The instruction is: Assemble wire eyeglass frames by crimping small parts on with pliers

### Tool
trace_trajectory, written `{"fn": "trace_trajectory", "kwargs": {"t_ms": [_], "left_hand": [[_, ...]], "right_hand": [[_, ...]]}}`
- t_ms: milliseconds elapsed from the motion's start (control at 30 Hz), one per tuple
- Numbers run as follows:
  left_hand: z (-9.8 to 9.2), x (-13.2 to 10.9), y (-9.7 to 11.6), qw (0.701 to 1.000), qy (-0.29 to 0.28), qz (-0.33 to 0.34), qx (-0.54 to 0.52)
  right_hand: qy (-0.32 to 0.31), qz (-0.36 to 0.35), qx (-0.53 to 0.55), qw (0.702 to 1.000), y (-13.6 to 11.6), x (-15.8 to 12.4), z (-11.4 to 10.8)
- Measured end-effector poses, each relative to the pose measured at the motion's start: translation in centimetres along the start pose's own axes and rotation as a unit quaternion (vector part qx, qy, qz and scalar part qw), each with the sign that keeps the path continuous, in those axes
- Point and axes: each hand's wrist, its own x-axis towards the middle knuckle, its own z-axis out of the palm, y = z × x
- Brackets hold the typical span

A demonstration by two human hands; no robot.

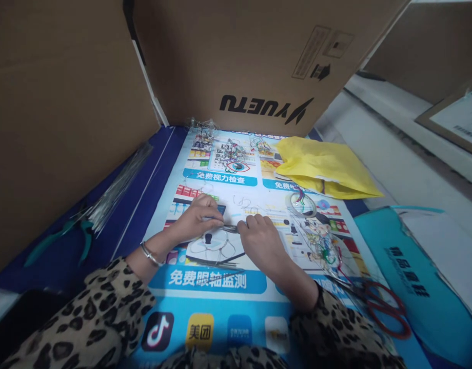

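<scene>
A thin, dark strand or small bundle of wire (230, 227) is stretched between my hands above the printed sheet. My left hand (197, 219), with a bangle at its wrist, pinches the left end between thumb and fingers. Closed around the right end is my right hand (259, 237), seen from its back. How many wires they hold is too small to tell. Below the hands, several thin wire pieces (220, 266) lie on the printed sheet (255, 307). More fine curled wire (243, 201) lies just beyond them.
Teal-handled pliers (85, 241) and straight wires (118, 187) lie left. Tangled colored wires (236, 152) sit at the back. Right are a tape roll (314, 207), yellow bag (324, 164), more tangled wire (324, 246), red-handled scissors (388, 310) and a teal package (397, 256). Cardboard (220, 51) stands behind.
</scene>
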Motion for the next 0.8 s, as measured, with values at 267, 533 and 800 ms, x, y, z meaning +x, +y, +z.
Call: {"fn": "trace_trajectory", "kwargs": {"t_ms": [267,533,800], "left_hand": [[0.1,-0.2,-0.1,0.996,-0.034,0.03,0.082],[0.0,0.0,0.1,0.995,-0.066,0.013,0.069],[0.3,0.0,-0.1,0.996,-0.025,0.011,0.083]], "right_hand": [[-0.008,0.006,0.003,1.0,-0.3,0.6,-0.1],[-0.022,0.01,0.002,1.0,-0.5,1.1,-0.9],[-0.032,0.002,0.004,0.999,-0.1,0.9,-0.9]]}}
